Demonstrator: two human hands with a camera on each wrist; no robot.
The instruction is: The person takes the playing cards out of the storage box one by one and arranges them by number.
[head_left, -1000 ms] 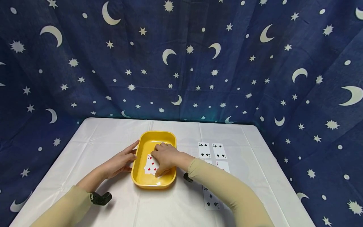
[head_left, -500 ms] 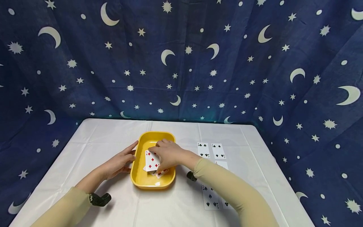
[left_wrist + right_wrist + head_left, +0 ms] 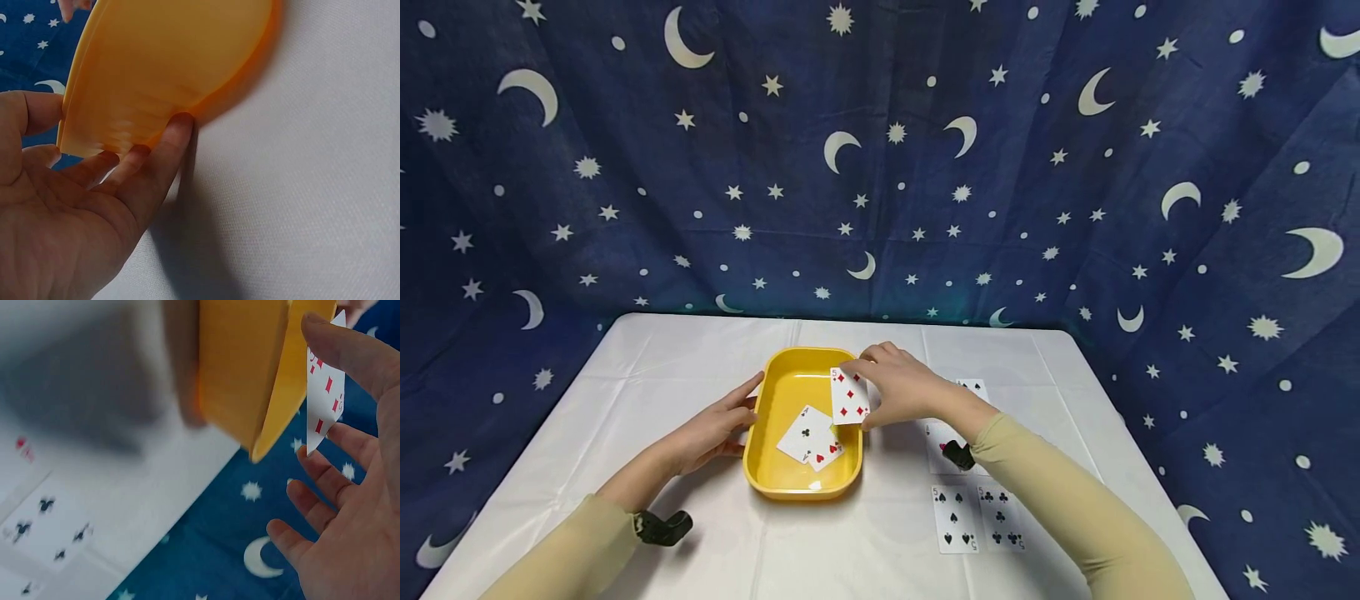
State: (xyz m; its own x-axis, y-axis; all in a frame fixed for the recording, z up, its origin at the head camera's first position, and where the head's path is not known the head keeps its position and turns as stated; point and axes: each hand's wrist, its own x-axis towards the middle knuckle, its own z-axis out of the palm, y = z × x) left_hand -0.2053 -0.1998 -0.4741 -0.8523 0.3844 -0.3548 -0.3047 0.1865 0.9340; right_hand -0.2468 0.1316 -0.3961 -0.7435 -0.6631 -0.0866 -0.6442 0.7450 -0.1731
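My right hand (image 3: 906,387) pinches a five of diamonds playing card (image 3: 846,398) by its right side, over the right rim of the yellow tray (image 3: 766,477). In the right wrist view the card (image 3: 325,394) is seen at a slant between thumb and fingers. My left hand (image 3: 711,432) touches the tray's left outer wall with its fingertips. From the left wrist, the fingers (image 3: 159,156) show against that wall. Inside the tray, an ace of clubs (image 3: 799,429) overlaps a red heart card (image 3: 826,454).
Right of the tray lie face-up cards in rows, including a five of spades (image 3: 955,518) and a five of clubs (image 3: 1001,518). My right forearm covers part of the upper rows. A white cloth (image 3: 662,367) covers the table; a starry blue curtain (image 3: 775,250) hangs behind.
The right hand has lifted the five of diamonds from the cards in the tray and moved it right, to the tray's right rim. My left hand has stayed at the tray's side.
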